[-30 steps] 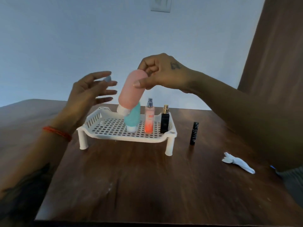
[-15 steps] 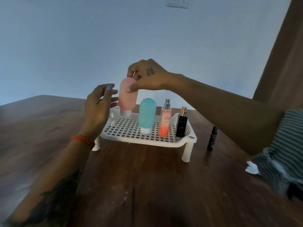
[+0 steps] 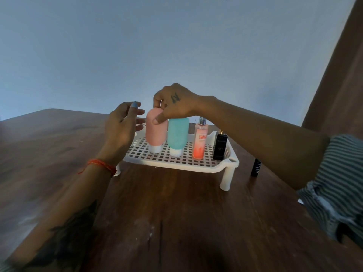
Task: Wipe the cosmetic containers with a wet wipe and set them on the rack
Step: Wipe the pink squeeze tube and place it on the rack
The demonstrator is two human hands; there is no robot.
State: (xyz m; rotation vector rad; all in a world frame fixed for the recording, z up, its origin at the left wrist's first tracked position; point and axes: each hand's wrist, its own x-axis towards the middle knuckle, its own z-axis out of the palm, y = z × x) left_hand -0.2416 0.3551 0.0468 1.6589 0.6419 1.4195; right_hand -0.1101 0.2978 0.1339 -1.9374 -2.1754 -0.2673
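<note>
Setting the pink bottle (image 3: 156, 132) down is what we are doing right now. A moment ago it was tipped and up in the air, and now it stands on its white cap on the white rack (image 3: 225, 167), just beside the blue bottle (image 3: 177, 135). Our right hand (image 3: 173, 106) still pinches the top of the pink bottle with the thumb in front and the fingers behind. Our left hand (image 3: 122, 124) has come closer and waits just beside the bottle with its fingers spread, holding nothing; we cannot tell if it touches the bottle. Next in the row stand the orange spray bottle (image 3: 200, 141) and the black perfume bottle (image 3: 220, 147), so four things are on the rack now. We think this bottle is almost done, and we only need to let go softly so it does not fall over. The little black tube (image 3: 256, 167) is not on the rack yet. It stands on the brown table (image 3: 176, 213), near the rack's right leg, so we think it comes next.
</note>
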